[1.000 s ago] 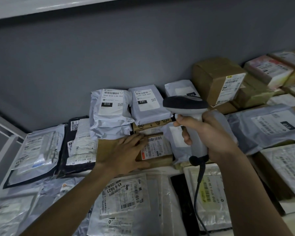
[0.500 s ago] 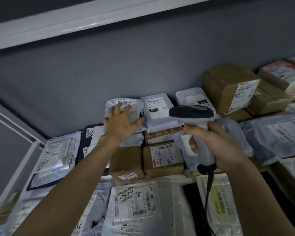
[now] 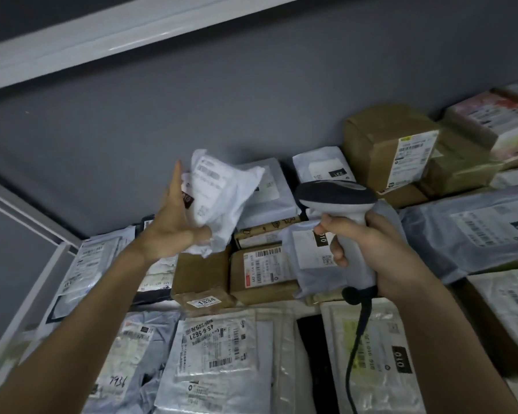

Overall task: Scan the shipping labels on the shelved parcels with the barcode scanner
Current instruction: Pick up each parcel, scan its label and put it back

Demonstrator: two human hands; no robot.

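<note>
While the left hand (image 3: 174,231) pinches a white poly mailer (image 3: 219,198) at its crumpled lower corner and lifts it clear of the stack at the centre of the frame, the right hand (image 3: 371,246) is closed around the grip of the barcode scanner (image 3: 338,210), index finger near the trigger. Its dark head sits just right of the raised mailer, pointing away toward the back row. The scanner's cable (image 3: 356,339) hangs down toward the lower edge of the frame.

The mailer looks light and soft: it sags and creases under the thumb, so the bag itself gives no stiffness. Its shipping label (image 3: 207,186) faces the camera, tilted and somewhat blurred, with a black tag at its left edge beside the fingers. A hold at the corner or edge, off the barcode, seems best; the film is probably slippery, so a firm pinch with fingers spread behind the bag would keep the label flat enough to read.

Mailer and scanner are near each other but not touching, the mailer upper left of the scanner head.

Below them, brown boxes (image 3: 260,273) and more bagged parcels (image 3: 216,360) cover the shelf (image 3: 15,318), many with labels face-up, including 1 marked 1834 and another 45-6-5621.
</note>
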